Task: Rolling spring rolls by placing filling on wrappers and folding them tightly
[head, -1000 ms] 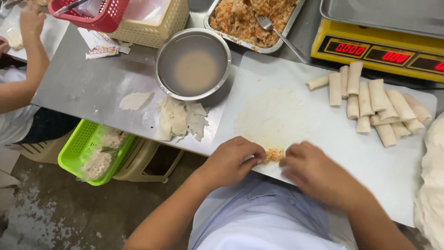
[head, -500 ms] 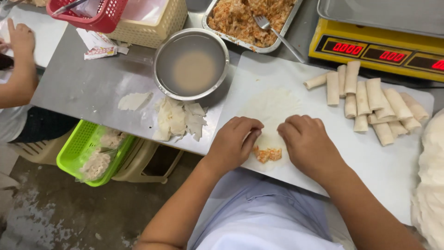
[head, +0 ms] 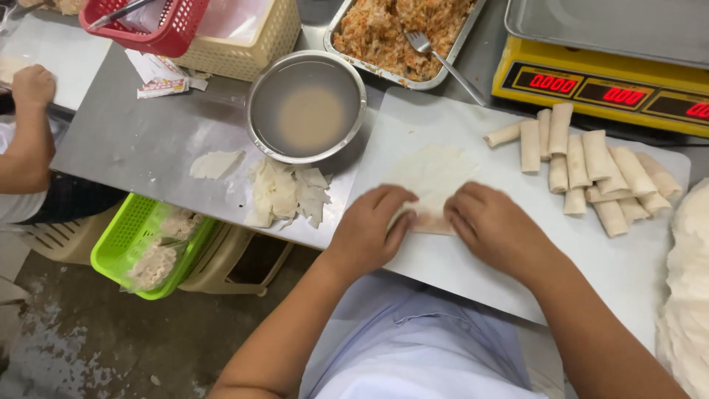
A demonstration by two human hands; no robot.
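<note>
Wrapper (head: 432,177) (near edge folded) lies crosswise under both hands.

Shiny metal bowl (head: 306,107); matt, seemingly plastic board (head: 628,258).

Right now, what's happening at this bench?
A person is rolling a spring roll on a white board. Both hands press on a thin round wrapper: the left hand and right hand fold its near edge over the filling. A pile of finished rolls lies to the right, a metal bowl of cloudy liquid to the left, and a tray of shredded filling with a fork behind. Another person's hand works at far left.
</note>
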